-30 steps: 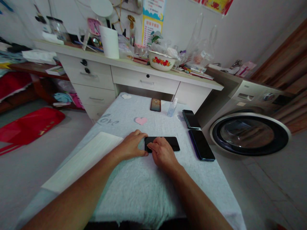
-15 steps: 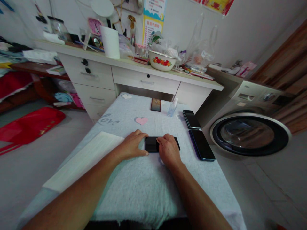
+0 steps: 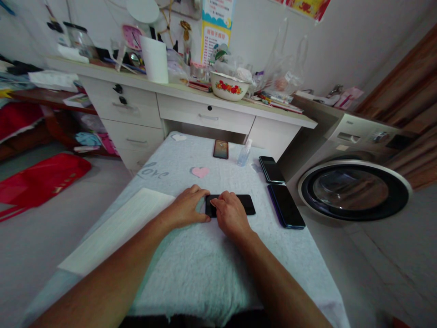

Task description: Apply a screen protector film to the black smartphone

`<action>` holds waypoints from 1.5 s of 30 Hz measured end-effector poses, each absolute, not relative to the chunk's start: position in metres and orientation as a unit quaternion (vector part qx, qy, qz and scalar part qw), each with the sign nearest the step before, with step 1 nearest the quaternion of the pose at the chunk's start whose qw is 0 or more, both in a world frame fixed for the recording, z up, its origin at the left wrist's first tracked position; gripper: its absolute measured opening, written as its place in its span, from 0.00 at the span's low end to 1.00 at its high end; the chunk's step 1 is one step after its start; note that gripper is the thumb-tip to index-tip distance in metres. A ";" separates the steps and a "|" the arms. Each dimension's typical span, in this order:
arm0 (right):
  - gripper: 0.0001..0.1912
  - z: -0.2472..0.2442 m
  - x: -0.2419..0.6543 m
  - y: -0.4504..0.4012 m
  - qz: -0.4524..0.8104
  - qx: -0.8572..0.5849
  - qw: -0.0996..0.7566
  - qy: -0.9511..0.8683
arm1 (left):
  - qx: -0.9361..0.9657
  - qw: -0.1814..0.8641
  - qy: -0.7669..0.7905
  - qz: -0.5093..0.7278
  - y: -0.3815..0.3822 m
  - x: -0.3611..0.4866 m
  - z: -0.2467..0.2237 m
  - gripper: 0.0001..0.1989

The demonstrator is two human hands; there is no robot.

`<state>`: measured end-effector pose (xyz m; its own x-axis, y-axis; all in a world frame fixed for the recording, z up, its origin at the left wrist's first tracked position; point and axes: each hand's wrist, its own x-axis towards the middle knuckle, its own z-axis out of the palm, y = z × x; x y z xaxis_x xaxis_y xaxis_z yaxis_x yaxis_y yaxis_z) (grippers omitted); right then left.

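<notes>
A black smartphone [image 3: 246,205] lies flat, screen up and lengthwise across the cloth-covered table [image 3: 191,269]. At its left end my left hand [image 3: 188,206] grips the edges, thumb on the near side and fingers on the far side. My right hand [image 3: 232,216] presses bunched fingertips onto the left half of the screen. Anything under those fingers is too hidden to make out. Beyond the hands stand a small clear spray bottle [image 3: 244,154] and another phone [image 3: 221,149] with a lit or reflecting screen.
Two dark phones [image 3: 286,206] [image 3: 271,170] lie along the table's right edge. A long white paper strip [image 3: 118,232] rests at the left. Behind is a white desk [image 3: 126,127] with a flowered bowl [image 3: 229,87]; a washing machine [image 3: 341,136] stands at the right.
My right hand has slid left along the phone's screen, uncovering more of its right half. My left hand keeps its grip on the left end.
</notes>
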<state>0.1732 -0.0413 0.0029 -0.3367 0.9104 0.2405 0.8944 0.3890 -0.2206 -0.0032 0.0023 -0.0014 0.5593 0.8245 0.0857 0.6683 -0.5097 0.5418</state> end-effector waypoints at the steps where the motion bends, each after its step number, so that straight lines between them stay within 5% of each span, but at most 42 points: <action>1: 0.14 0.002 0.174 -0.041 0.019 -0.561 0.164 -0.811 | 0.853 0.230 0.437 0.169 0.002 -0.003 -0.001 0.33; 16: 0.13 -0.002 0.195 -0.034 -0.041 -0.651 0.157 -0.742 | 0.855 0.233 0.431 0.169 0.003 -0.005 -0.004 0.33; 45: 0.13 0.006 0.182 -0.042 0.073 -0.475 0.190 -0.856 | 0.850 0.227 0.443 0.171 0.001 -0.002 -0.001 0.33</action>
<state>0.1816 -0.0421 0.0061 -0.4758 0.8413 0.2564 0.7860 0.5376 -0.3053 -0.0017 0.0011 -0.0009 0.5486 0.8313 0.0893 0.6758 -0.5038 0.5380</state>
